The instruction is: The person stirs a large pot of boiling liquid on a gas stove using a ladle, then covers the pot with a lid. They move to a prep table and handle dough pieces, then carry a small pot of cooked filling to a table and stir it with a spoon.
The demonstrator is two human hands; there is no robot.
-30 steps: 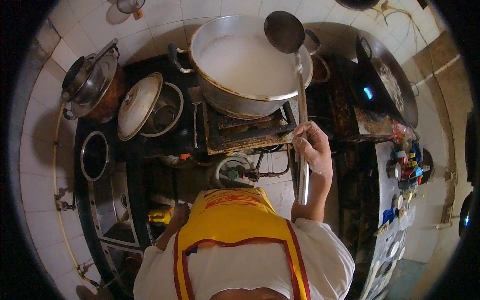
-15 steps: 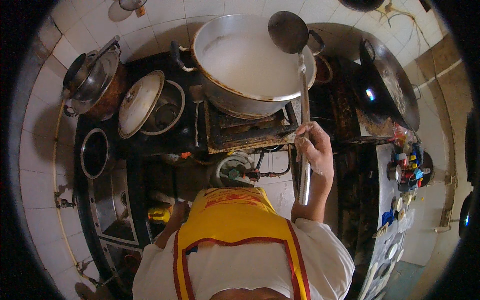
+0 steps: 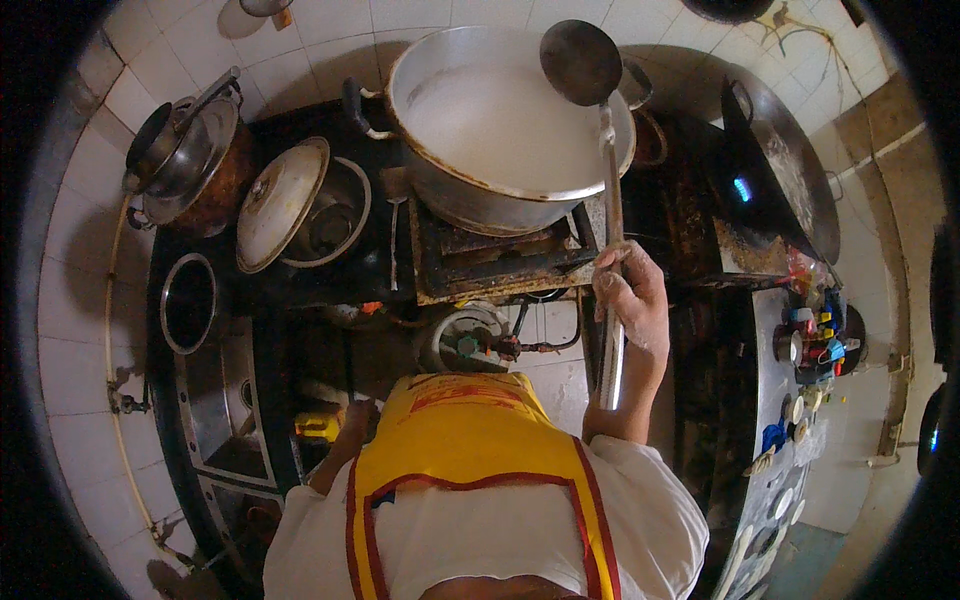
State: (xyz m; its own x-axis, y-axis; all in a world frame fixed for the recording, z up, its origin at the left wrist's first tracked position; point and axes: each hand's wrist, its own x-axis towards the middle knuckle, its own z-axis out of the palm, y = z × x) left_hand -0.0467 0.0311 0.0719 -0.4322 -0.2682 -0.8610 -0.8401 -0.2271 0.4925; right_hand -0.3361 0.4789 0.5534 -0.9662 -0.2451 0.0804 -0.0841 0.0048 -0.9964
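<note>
My right hand (image 3: 634, 292), dusted with something pale, is wrapped round the long handle of a ladle (image 3: 610, 175). The ladle's dark round bowl is raised over the right side of a large metal pot (image 3: 500, 192). Cloudy whitish liquid (image 3: 500, 120) fills much of that pot, which stands on a square burner frame (image 3: 500, 268). Low at my left side hangs my left hand (image 3: 358, 415), close to a yellow object (image 3: 318, 427). Its fingers are too dark and small to make out.
Left of the large pot are a smaller pot (image 3: 352, 222) with a tilted lid (image 3: 285, 205), a spatula (image 3: 394, 235) and stacked pots (image 3: 200, 185). A sink (image 3: 222, 400) lies nearer me. At right are a big wok (image 3: 785, 170) and a steel counter (image 3: 755, 490) with jars and dishes.
</note>
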